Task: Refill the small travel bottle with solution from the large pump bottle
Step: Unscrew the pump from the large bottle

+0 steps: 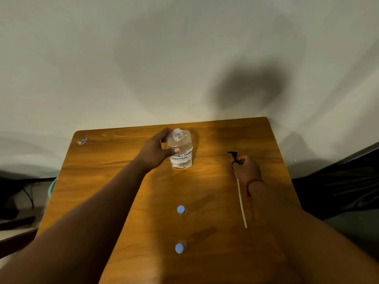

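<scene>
Large bottle stands uncapped near counter far edge, left hand wrapped round its shoulder. Right hand pinches the removed pump head near the right edge. Two capped small bottles sit mid-counter toward the near edge. Judgement: thin clear plastic, partly full, likely squashes; hold mid-body.

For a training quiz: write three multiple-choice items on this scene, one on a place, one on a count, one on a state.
1. Where does the pump head lie?
A. Right of the large bottle
B. Screwed on the bottle
C. Beside the purple scrap

2. How many blue caps show?
A. One
B. Two
C. Four

3. The large bottle's neck is:
A. Capped
B. Open
C. Taped shut

Key: 1 A, the right hand holds it on the table, its tube trailing toward the viewer. 2 B, one cap and another. 3 B, bare threads show while the left hand grips the bottle.
</scene>
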